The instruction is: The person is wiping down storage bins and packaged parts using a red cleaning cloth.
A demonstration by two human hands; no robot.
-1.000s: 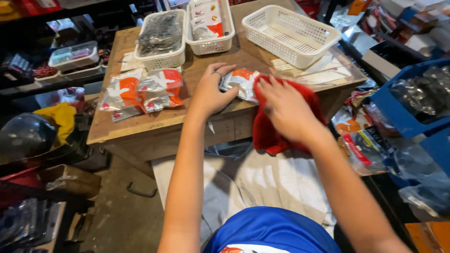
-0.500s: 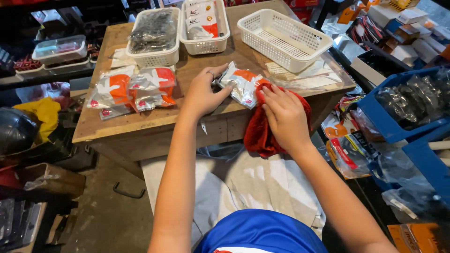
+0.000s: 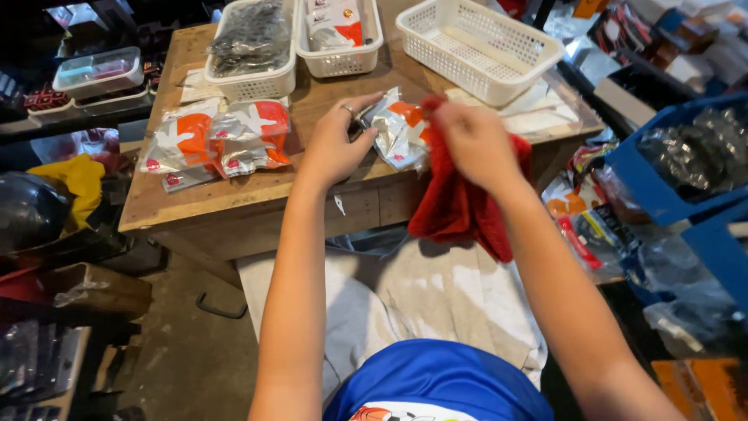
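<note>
My left hand [image 3: 336, 142] grips the left edge of a silver and orange packet [image 3: 399, 131] at the front of the wooden table [image 3: 234, 204]. My right hand [image 3: 475, 142] holds a red cloth [image 3: 460, 209] bunched against the packet's right side; the cloth hangs down over the table's front edge. A pile of similar silver and orange packets [image 3: 218, 140] lies to the left of my left hand.
Three white baskets stand at the back: one with dark parts [image 3: 251, 43], one with packets [image 3: 341, 31], one with nothing in it [image 3: 479, 47]. Flat clear bags [image 3: 538, 113] lie under the last one. A blue crate [image 3: 686, 171] stands right, clutter and a clear box [image 3: 99, 72] left.
Both hands have lifted the packet off the table top. My right hand has gathered the red cloth up against the packet's side.
</note>
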